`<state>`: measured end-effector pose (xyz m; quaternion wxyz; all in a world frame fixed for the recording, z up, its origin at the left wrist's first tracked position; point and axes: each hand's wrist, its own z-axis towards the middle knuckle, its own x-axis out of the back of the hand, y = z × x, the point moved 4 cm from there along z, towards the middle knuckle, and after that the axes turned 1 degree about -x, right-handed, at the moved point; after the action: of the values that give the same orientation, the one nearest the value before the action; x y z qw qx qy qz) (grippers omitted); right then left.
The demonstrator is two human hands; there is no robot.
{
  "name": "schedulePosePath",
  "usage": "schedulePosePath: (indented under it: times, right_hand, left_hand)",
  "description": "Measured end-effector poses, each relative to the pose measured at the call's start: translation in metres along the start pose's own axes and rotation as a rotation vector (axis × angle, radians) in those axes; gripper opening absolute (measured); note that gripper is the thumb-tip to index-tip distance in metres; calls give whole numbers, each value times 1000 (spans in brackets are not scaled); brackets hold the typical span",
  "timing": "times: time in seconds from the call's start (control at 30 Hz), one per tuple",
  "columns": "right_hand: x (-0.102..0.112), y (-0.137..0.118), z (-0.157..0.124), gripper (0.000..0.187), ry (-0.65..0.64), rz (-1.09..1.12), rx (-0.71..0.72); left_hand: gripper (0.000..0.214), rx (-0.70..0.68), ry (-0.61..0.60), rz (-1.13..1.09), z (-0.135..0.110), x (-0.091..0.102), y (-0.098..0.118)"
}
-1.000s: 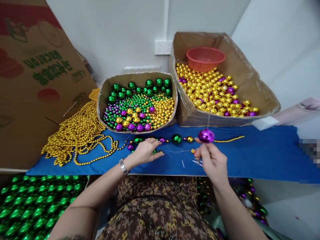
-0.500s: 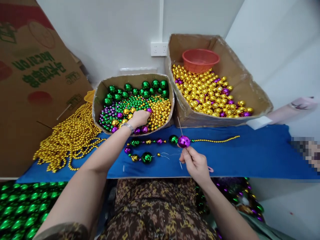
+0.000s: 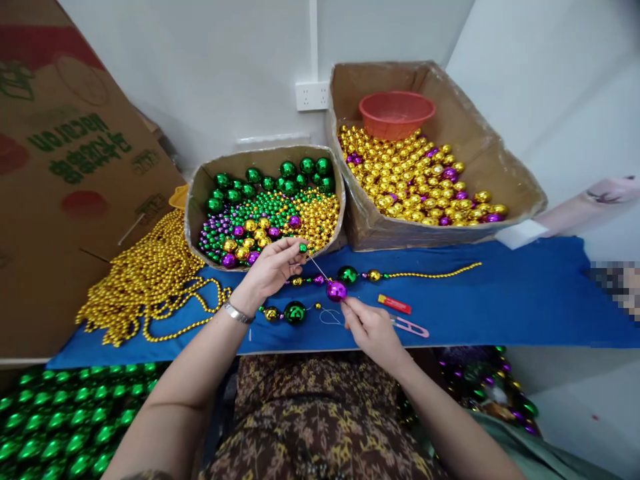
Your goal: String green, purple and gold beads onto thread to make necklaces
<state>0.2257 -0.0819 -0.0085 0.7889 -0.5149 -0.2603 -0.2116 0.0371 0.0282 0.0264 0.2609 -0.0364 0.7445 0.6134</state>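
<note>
Being pinched by the left hand (image 3: 274, 270), a small green bead (image 3: 303, 248) is being held near the upper end of a thin needle (image 3: 319, 268); over the blue cloth (image 3: 525, 300), a purple ball (image 3: 336, 291) is being pinched by the right hand (image 3: 376, 333), near the strung beads (image 3: 347, 275).

Looks like a small bead-stringing workshop, this! Up front, a cut-down brown cardboard box (image 3: 270, 153) full of shiny green, purple and gold beads; alongside, a bigger brown cardboard carton (image 3: 373, 231) heaped with gold balls! Across the blue cloth-covered worktop (image 3: 510, 300) runs a string of mixed metallic beads (image 3: 347, 275), with pink-handled snips (image 3: 414, 327) nearby, and glossy green balls (image 3: 60, 420) fill row upon row below: bulk quantities, not household ones!
</note>
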Motion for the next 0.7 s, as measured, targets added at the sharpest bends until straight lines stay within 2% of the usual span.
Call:
schedulePosePath:
  times: [0.2, 0.5, 0.63, 0.7]
  right_hand:
    - [-1, -2, -1, 32, -27, -47, 14]
    - [-1, 1, -1, 32, -37, -77, 0]
    - [-4, 2, 0, 33, -22, -105, 13]
    - [-5, 1, 1, 33, -12, -112, 19]
  left_hand:
    - [29, 12, 41, -62, -7, -7, -5]
    - [30, -37, 99, 20, -9, -7, -3]
    - [28, -174, 117, 215, -11, -6, -3]
    - [26, -251, 82, 356, -14, -10, -3]
